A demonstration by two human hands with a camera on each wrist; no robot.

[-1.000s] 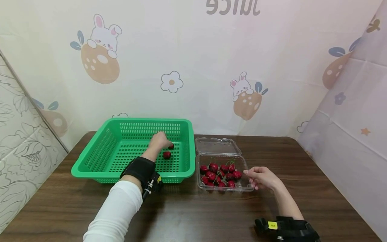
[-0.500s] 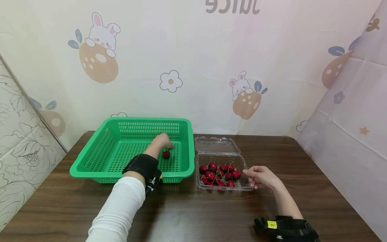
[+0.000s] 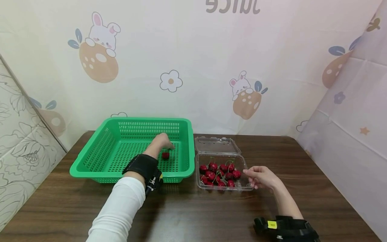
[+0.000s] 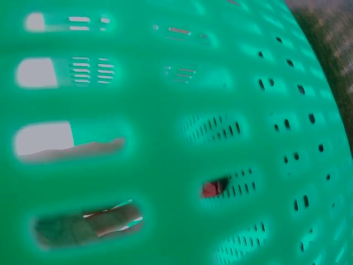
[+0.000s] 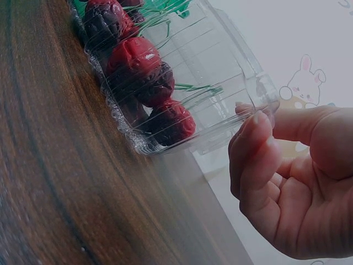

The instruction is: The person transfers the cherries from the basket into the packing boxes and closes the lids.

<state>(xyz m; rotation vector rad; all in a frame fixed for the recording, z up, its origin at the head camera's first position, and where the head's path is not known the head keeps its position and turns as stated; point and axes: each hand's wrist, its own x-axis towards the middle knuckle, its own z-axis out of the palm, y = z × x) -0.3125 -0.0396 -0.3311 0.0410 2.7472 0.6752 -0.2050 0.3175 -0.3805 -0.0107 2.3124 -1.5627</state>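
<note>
In the head view my left hand reaches down into the green plastic basket, its fingertips hidden behind the hand. Just below it a dark red cherry lies on the basket floor. The left wrist view is mostly the slotted basket wall; part of the left hand and a cherry show through slots. My right hand pinches the right edge of an open clear plastic clamshell box. Inside the box are several red cherries with green stems. Its thumb and fingers meet at the rim in the right wrist view.
The box's raised lid leans back toward the patterned wall cloth. Box and basket stand side by side on the dark wooden table, with a narrow gap between them.
My left hand has shifted slightly right and now covers a cherry that showed at its fingertips a second ago. The other cherry has turned a little. The right hand keeps its grip.
</note>
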